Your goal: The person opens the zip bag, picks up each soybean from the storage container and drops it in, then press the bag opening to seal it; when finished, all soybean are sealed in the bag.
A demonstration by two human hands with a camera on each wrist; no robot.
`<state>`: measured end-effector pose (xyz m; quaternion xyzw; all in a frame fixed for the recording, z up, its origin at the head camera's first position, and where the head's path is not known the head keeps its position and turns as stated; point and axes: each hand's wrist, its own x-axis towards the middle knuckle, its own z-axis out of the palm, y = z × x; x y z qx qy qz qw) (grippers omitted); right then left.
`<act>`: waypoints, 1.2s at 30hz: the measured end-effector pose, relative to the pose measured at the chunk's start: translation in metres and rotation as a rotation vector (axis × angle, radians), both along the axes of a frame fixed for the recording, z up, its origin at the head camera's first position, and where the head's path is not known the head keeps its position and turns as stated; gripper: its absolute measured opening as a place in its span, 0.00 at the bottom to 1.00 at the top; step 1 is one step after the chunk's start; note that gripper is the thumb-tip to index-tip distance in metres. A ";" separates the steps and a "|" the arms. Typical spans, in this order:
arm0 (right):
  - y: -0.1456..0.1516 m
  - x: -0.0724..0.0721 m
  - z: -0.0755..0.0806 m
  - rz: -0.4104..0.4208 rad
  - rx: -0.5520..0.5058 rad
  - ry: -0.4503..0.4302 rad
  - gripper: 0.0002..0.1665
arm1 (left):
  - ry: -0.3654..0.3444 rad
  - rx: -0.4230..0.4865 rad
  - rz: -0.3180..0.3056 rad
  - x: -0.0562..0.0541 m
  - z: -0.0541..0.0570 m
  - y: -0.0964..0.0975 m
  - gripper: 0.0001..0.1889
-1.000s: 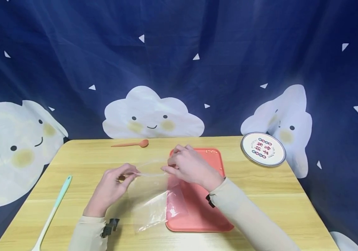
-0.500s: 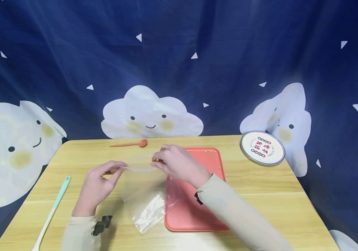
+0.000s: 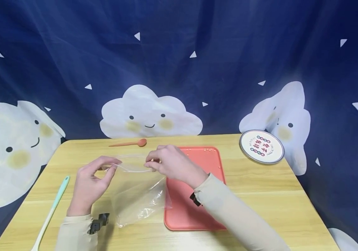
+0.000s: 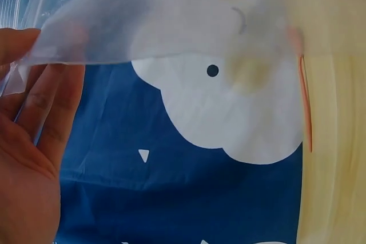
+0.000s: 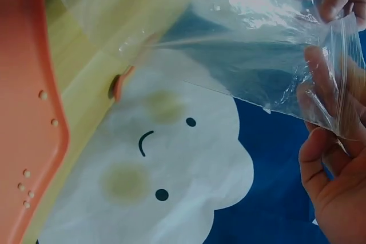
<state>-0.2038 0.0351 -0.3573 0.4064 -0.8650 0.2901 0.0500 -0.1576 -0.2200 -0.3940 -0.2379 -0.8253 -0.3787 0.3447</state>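
Observation:
A clear plastic zip bag (image 3: 138,202) hangs by its top edge between both hands, its mouth slightly parted in the head view. My left hand (image 3: 88,181) pinches one top corner between thumb and fingers. At the other end of the zip strip, my right hand (image 3: 176,165) grips the edge with thumb and bent fingers. In the right wrist view, fingers show through the film beside the zip strip (image 5: 345,78). Behind the bag's right side lies a coral-red tray (image 3: 194,212), with several small pale yellow grains (image 5: 26,187) near its far edge. The bag's contents, if any, cannot be made out.
An orange-red spoon (image 3: 141,142) lies by the table's far edge. A long utensil with a mint-green handle (image 3: 62,188) lies at the left. Toward the far right corner is a white plate (image 3: 261,146) with red lettering. A blue cloud-patterned curtain (image 3: 166,45) stands behind the table (image 3: 270,202).
Both hands have moved left with the bag, drawing it partly off the tray. The mouth gap between the hands looks a little wider. Tray, spoon and plate stay in place.

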 end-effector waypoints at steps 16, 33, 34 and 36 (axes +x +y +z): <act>0.002 -0.001 -0.009 0.041 0.038 -0.127 0.03 | -0.017 -0.024 -0.014 -0.003 -0.011 -0.004 0.16; 0.004 0.000 -0.025 -0.073 0.373 0.126 0.19 | -0.160 -0.145 -0.047 0.001 -0.026 0.002 0.17; 0.003 0.000 -0.026 -0.078 0.380 0.129 0.19 | -0.162 -0.145 -0.041 0.000 -0.027 0.002 0.17; 0.003 0.001 -0.026 -0.087 0.396 0.126 0.19 | -0.169 -0.142 -0.038 0.000 -0.028 0.003 0.17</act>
